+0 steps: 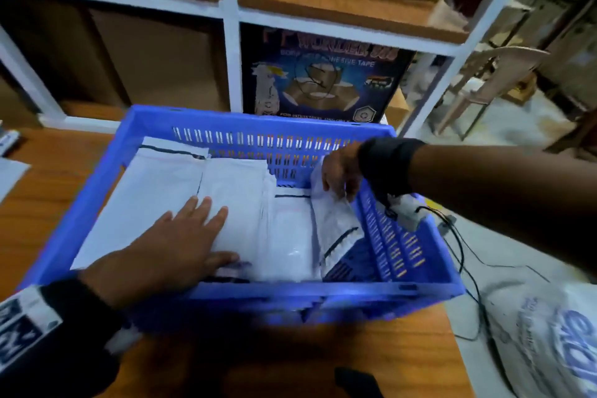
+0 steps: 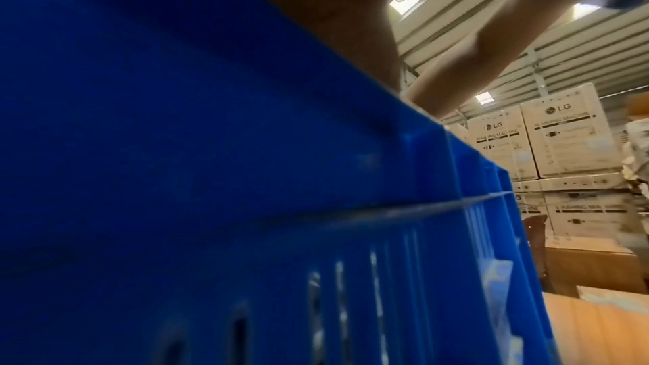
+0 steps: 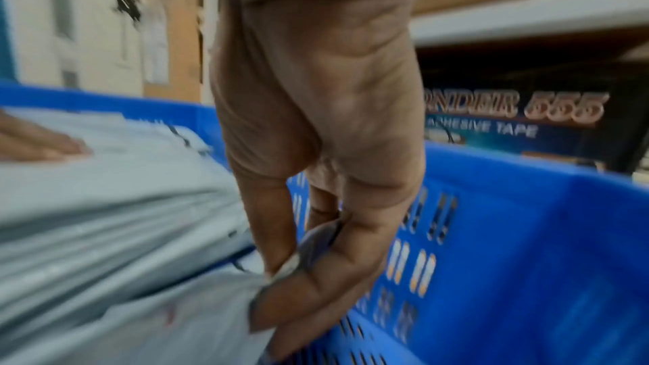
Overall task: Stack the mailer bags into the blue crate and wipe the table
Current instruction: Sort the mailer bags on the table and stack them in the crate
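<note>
A blue slotted crate stands on the wooden table, filled with several white mailer bags. My left hand lies flat on the bags near the crate's front, fingers straight. My right hand is at the crate's right wall and pinches the top corner of a mailer bag that leans against that wall. In the right wrist view the thumb and fingers squeeze the bag's corner beside the crate wall. The left wrist view shows only the crate's outer wall.
White shelving with cardboard boxes and a dark adhesive-tape carton stands right behind the crate. A printed white sack and black cables lie on the floor at right. A plastic chair stands beyond.
</note>
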